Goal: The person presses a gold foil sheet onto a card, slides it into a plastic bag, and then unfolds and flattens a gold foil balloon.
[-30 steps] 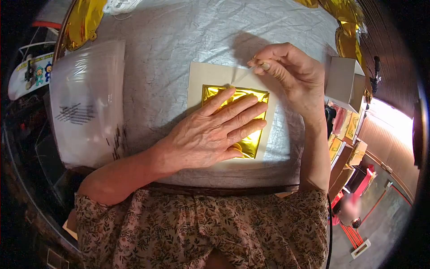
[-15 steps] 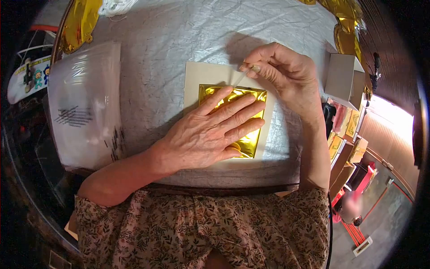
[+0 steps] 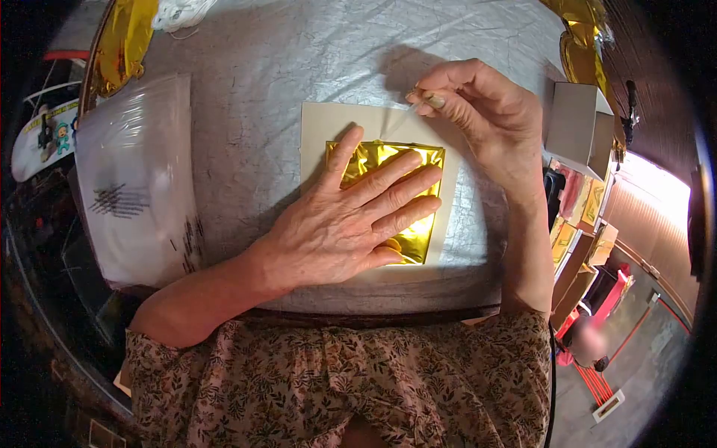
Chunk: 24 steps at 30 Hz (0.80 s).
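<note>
A gold foil square (image 3: 414,237) lies on a beige card (image 3: 321,127) in the middle of the table. My left hand (image 3: 340,224) rests flat on the foil with fingers spread, pressing it down. My right hand (image 3: 485,112) hovers above the card's top right corner. Its thumb and fingers pinch the end of a thin clear strip (image 3: 399,123) that runs down to the foil's top edge.
The table is covered in crinkled grey paper (image 3: 299,52). A stack of clear plastic bags (image 3: 138,187) lies at the left. A small cardboard box (image 3: 579,127) stands at the right edge. Gold foil balloons (image 3: 123,45) sit at the far corners.
My left index finger has spread away from the others toward the foil's top left corner. My right hand has lifted slightly up and right, drawing the clear strip along.
</note>
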Available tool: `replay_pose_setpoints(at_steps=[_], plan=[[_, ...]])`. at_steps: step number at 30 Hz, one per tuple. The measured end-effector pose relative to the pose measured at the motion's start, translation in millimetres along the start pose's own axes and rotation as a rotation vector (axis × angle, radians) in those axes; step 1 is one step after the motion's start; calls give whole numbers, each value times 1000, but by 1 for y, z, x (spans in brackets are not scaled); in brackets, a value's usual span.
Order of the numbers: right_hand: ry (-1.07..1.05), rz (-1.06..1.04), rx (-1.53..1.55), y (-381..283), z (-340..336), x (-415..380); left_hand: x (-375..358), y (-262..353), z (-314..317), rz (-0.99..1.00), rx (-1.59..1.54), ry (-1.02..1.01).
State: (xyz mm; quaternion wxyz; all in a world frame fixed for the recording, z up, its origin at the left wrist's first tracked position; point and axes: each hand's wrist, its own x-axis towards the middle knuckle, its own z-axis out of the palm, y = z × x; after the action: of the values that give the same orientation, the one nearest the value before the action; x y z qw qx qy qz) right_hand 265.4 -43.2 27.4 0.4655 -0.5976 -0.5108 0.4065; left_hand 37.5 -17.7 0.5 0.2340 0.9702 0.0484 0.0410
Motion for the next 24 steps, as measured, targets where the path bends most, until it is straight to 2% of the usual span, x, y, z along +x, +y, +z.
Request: replay_pose_setpoints(at_steps=[10,21,24], plan=[[-25,-33,-55,-2,0,1,-1,-1,-2,-7,-53,-7],[-116,63,47,2,-5,1,-1,-2,-1,1,-37,17],[-97,34,82,4,-6,2,-1,-2,-1,0,-39,26]])
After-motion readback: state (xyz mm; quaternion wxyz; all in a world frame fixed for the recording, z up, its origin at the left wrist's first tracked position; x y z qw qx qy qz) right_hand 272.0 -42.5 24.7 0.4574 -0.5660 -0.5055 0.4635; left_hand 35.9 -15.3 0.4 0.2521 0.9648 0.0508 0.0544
